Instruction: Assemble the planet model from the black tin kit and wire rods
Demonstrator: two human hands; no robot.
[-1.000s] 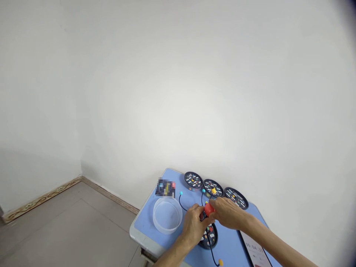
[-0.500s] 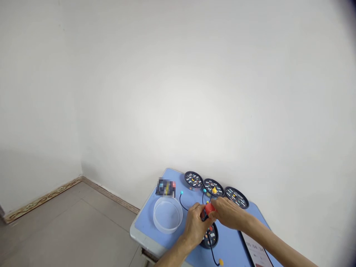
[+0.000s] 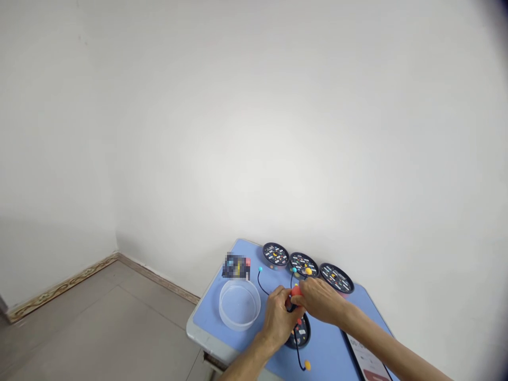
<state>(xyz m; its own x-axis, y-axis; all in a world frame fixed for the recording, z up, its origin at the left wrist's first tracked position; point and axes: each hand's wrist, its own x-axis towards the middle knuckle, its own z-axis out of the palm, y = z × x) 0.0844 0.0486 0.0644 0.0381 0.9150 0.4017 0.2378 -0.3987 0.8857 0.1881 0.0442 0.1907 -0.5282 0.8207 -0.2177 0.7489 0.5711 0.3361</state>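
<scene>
My left hand (image 3: 279,316) and my right hand (image 3: 322,301) meet over the table, both closed around a red piece (image 3: 296,291) with thin black arms. The fingers hide much of it. Coloured balls tip the arms: a teal ball (image 3: 260,269) to the left, another teal ball (image 3: 294,270) and a yellow ball (image 3: 308,271) on the far side, and an orange-yellow ball (image 3: 307,365) at the near side. Beneath the hands lies a round dark tray (image 3: 305,336) with coloured marks, partly covered by them.
Several similar round dark trays stand along the wall, such as the left one (image 3: 275,255) and the right one (image 3: 337,279). A clear plastic tub (image 3: 222,313) and a blurred-out dark package (image 3: 236,266) sit left on the blue table (image 3: 327,352). A screen device (image 3: 367,360) lies under my right forearm.
The red piece has moved slightly left and away from me, with my right hand. The near orange-yellow ball has swung left and up; the far balls have shifted a little. Both hands keep hold.
</scene>
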